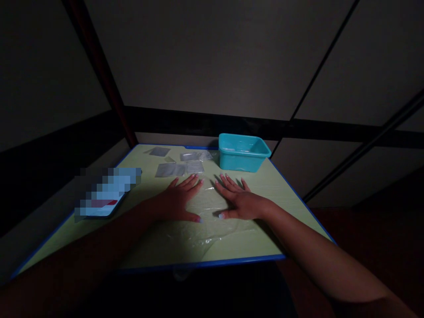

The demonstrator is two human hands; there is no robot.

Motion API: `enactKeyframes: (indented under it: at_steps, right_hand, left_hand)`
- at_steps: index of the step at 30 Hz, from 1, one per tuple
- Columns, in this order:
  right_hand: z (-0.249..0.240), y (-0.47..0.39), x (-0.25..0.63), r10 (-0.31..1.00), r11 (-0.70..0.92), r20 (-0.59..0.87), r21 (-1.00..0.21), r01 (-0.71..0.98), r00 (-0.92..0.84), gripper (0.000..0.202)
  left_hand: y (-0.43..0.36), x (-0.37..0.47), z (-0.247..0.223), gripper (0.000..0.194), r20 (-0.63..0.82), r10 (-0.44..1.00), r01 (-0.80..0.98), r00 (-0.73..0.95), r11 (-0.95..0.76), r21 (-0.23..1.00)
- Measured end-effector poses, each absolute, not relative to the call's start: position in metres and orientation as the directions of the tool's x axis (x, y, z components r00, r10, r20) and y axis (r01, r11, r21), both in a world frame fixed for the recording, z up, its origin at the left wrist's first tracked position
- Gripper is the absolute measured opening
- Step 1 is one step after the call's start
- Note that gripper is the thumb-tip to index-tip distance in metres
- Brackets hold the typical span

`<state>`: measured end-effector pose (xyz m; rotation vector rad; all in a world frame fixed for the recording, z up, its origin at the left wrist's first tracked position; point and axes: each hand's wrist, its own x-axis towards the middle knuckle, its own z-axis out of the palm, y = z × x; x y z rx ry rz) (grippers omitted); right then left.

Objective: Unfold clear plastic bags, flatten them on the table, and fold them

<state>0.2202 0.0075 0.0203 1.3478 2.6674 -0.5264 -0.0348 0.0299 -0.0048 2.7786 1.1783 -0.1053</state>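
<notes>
A thin clear plastic sheet or bag (205, 229) lies wrinkled on the table, its lower end hanging over the front edge. My left hand (177, 201) rests flat on it with fingers spread. Across a narrow gap, my right hand (245, 203) also lies flat, fingers apart, pressing on the plastic. Both thumbs point inward towards each other. Just beyond my left fingertips are several small flat translucent packets (165, 170). Whether the plastic is one layer or a bag I cannot tell.
A turquoise plastic basket (243, 162) stands at the back right of the pale green table (281, 190), which has a blue rim. On the left lies a phone or tablet (111, 194), its screen blurred out. A panelled wall (205, 66) rises behind.
</notes>
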Motion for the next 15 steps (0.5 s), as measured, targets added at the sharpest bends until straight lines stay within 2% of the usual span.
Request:
enactKeyframes:
  at_steps: [2,4,8,12,15]
  right_hand:
    - [0.0200,0.0069,0.2195,0.749,0.573,-0.206,-0.278,0.771,-0.630,0.100]
    - [0.0194,0.0063,0.2193,0.714,0.597,-0.228,-0.296,0.746,-0.662,0.098]
    - [0.0183,0.0055,0.2199,0.696,0.607,-0.253,-0.293,0.739,-0.672,0.099]
    - [0.0175,0.0056,0.2214,0.711,0.603,-0.234,-0.283,0.746,-0.664,0.096]
    - [0.0171,0.0061,0.2216,0.697,0.600,-0.277,-0.280,0.749,-0.661,0.092]
  left_hand:
    - [0.0294,-0.0347,-0.0052,0.112,-0.058,0.719,0.722,0.692,-0.688,0.074]
    - [0.0284,-0.0346,-0.0055,0.109,-0.038,0.710,0.711,0.703,-0.700,0.074]
    - [0.0258,-0.0340,-0.0051,0.104,-0.067,0.689,0.692,0.722,-0.717,0.089]
    - [0.0244,-0.0326,-0.0015,0.099,-0.027,0.690,0.689,0.723,-0.718,0.101]
    - [0.0247,-0.0323,0.0006,0.093,-0.082,0.687,0.691,0.722,-0.713,0.113]
